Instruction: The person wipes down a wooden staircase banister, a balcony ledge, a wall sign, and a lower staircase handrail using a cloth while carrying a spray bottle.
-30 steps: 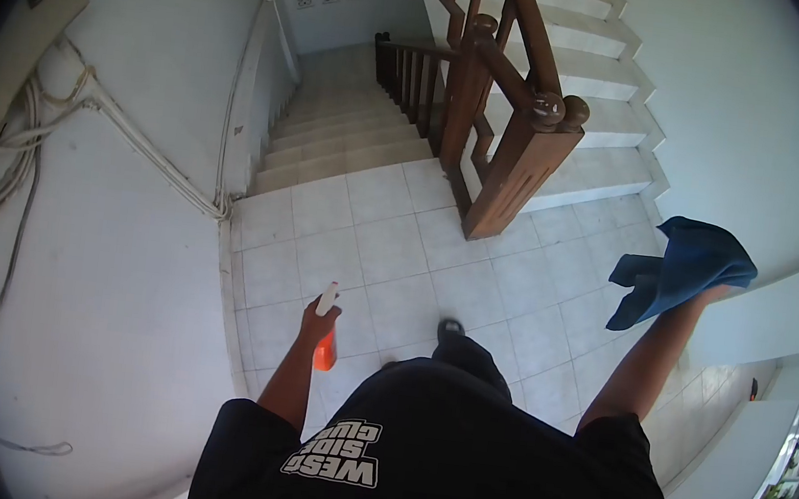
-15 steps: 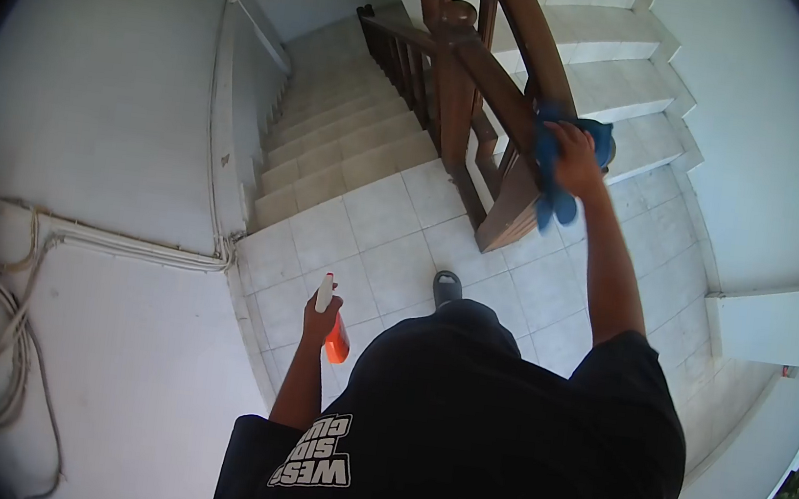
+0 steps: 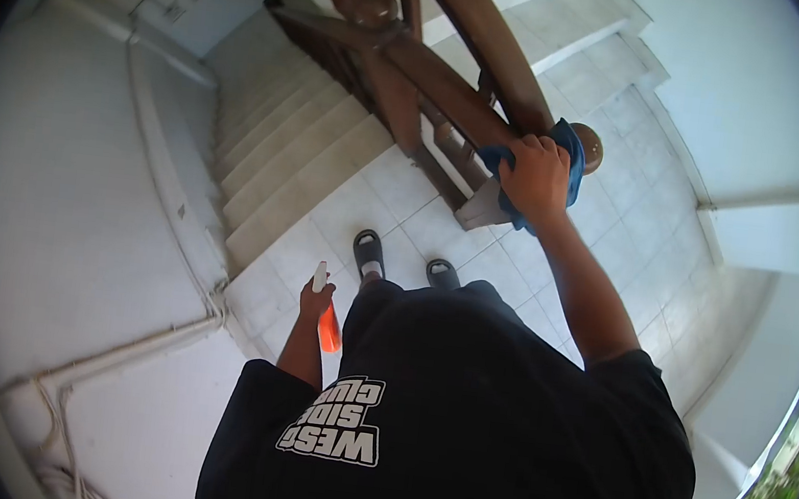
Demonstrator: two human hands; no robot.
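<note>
My right hand (image 3: 538, 175) presses a blue cloth (image 3: 575, 161) onto the end post of the wooden stair railing (image 3: 457, 89). Its fingers curl over the cloth, which wraps part of the post below a round wooden knob (image 3: 585, 149). Down by my left side, my left hand (image 3: 315, 297) grips a spray bottle (image 3: 329, 328) with orange contents and a white trigger head. The fingers are closed around the bottle's neck, and it hangs well apart from the railing.
Tiled stairs (image 3: 294, 139) descend on the left beyond the railing, and more steps (image 3: 563, 22) rise at the upper right. White floor tiles (image 3: 620, 216) surround my sandals (image 3: 370, 251). Cables (image 3: 121, 356) run along the left wall.
My right hand and the cloth have moved slightly left and down on the post, uncovering the round knob. My view has shifted, and both sandals now show. The spray bottle stays in my left hand.
</note>
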